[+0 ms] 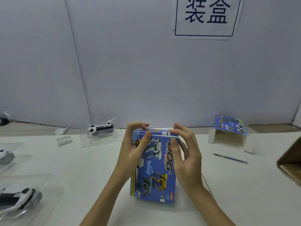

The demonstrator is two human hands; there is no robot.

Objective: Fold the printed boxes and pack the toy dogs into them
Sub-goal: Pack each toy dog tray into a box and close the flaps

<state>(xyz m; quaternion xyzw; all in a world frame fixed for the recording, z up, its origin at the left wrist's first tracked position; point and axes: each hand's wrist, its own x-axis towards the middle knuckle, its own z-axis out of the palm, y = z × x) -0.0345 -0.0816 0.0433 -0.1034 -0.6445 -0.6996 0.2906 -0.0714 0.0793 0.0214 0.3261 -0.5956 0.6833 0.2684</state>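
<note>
1. The blue printed box (154, 165) stands upright in the middle of the white worktop (97, 176), near the front edge, with its printed face toward the camera.
2. The left hand (132, 147) grips the upper left side of this box; its thumb lies on the printed face and its curled fingers reach over the top edge.
3. The right hand (185, 152) holds the upper right side; the thumb presses on the printed face, and the fingers are bent at the top right corner. Both hands are clamped on the same box, one on each side.
4. A toy dog (101, 128), white and black, lies in a clear plastic tray (99, 142) toward the back edge of the worktop, left of the held box.
5. Two more toy dogs in clear trays are at the left edge: one (6, 156) at mid depth, one (19, 199) near the front left corner.
6. A second printed box (230, 136), still open with its white flaps out, lies near the back edge on the right side, well apart from the hands.
7. A brown carton (291, 162) shows at the right edge.
8. A white sign (206, 17) with dark characters hangs on the grey wall behind.
</note>
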